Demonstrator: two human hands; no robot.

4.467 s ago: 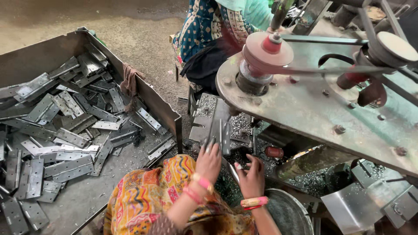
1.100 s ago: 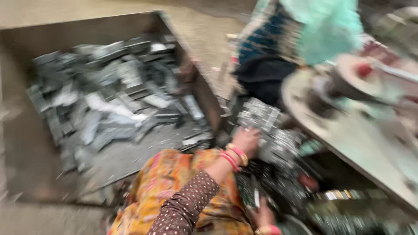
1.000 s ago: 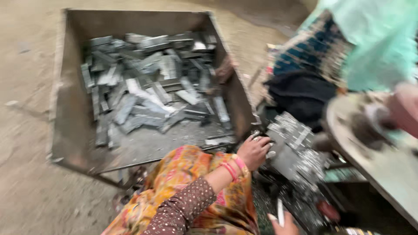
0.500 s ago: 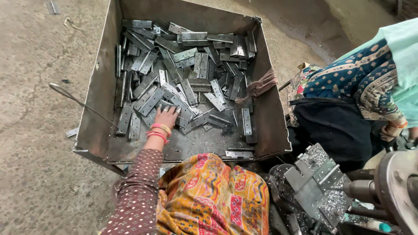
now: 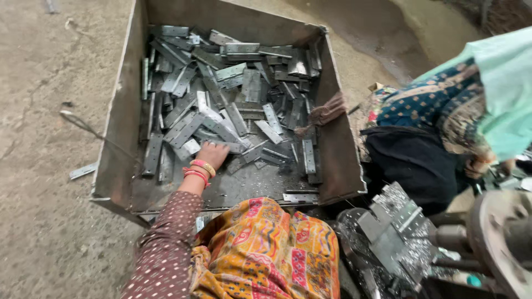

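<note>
— While a person crouches at the near rim of a steel bin (image 5: 119, 116), where does the left hand (image 5: 212, 154) sit?

— Inside the bin, towards its near wall, reaching over the near rim from a dotted maroon sleeve (image 5: 166, 243). Red and gold bangles (image 5: 198, 170) ring the wrist.

— How far open is it?

— Fingers are curled down onto the heap of flat metal plates (image 5: 233, 88), the hand half closed. The fingertips press on a pale plate (image 5: 191, 147) at the heap's near edge; whether it is truly gripped cannot be told.

— And the right hand?

— Out of view.

— What else is around the bin?

— Plates fill its far and middle parts, lying crosswise on one another; the floor of the bin nearest the person shows bare, scuffed metal. One stray plate (image 5: 82, 171) lies on the ground just outside the bin's left wall. Orange patterned cloth (image 5: 266, 249) covers the person's lap at the near rim. Beyond the right wall sits another person in blue-patterned clothing (image 5: 426, 105), and a grey machine (image 5: 499, 232) stands at the bin's near right corner.
</note>
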